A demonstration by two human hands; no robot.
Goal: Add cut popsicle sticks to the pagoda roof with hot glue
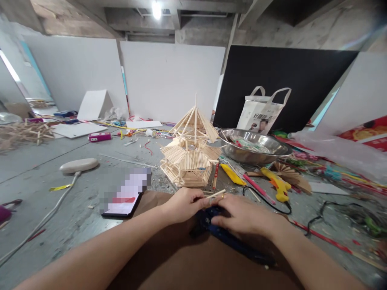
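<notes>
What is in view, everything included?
stick pagoda model: 1, pale, centre
wooden stick: 1, pale, below model
hand tool: 1, dark blue, below stick
phone: 1, black, left of model
glue gun: 1, yellow, right
metal basin: 1, silver, right of model
tote bag: 1, white, behind basin
oval device: 1, white, left
box: 1, magenta, left
stick pile: 1, pale, far left
panels: several, white and black, background
ceiling light: 1, white, top
small items: uncounted, mixed colours, across floor
cloth: 1, brown, bottom centre
left hand: 1, bare, at stick
right hand: 1, bare, over tool

A pale stick tilts above a dark-blue tool.
</notes>
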